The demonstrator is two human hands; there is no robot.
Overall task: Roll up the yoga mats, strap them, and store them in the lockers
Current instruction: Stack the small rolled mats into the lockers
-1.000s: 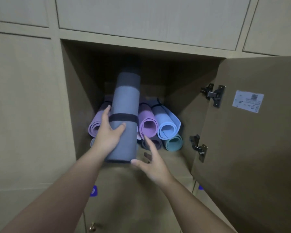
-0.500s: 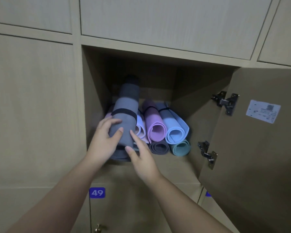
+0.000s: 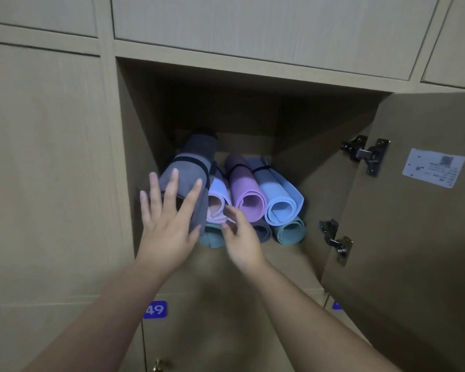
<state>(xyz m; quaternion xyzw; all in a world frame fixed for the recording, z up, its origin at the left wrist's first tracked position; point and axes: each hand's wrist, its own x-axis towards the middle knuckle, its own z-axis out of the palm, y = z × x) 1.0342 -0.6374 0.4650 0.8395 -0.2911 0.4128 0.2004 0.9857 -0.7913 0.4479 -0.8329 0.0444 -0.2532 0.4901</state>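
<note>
Grey mat going in at the left of the open locker [image 3: 145, 146], both hands at its mouth.

Left hand [image 3: 165, 224] lies flat against the front end of the grey mat [image 3: 191, 170], fingers straight and spread apart; right hand [image 3: 242, 237] is just beside it, blurred, fingers loosely bent, closed on nothing. The grey mat sits against the locker's left wall, its black strap [image 3: 191, 161] near the middle. Packed right of it: lilac mat [image 3: 218, 194], purple mat [image 3: 246, 189], blue mat [image 3: 279, 197], teal mat [image 3: 290, 232] beneath. Plenty of open room above the stack; the locker door [image 3: 403, 210] stands swung out to the right.
</note>
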